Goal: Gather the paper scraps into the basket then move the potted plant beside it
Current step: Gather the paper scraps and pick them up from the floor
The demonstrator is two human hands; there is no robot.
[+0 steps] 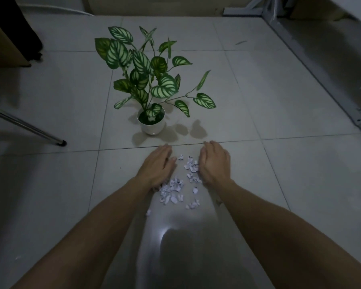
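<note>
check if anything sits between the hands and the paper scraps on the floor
Nothing visible does. The left hand and right hand rest on the tiled floor on either side of the paper scraps. The potted plant stands beyond them.

Pale tiled floor [279,184]; chrome chair leg [29,126] at left; grey metal frame [313,65] at right.

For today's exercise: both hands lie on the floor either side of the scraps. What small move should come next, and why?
Probably sweep the left hand and right hand inward, since the scraps lie loose between the open palms and no basket is in view.
</note>
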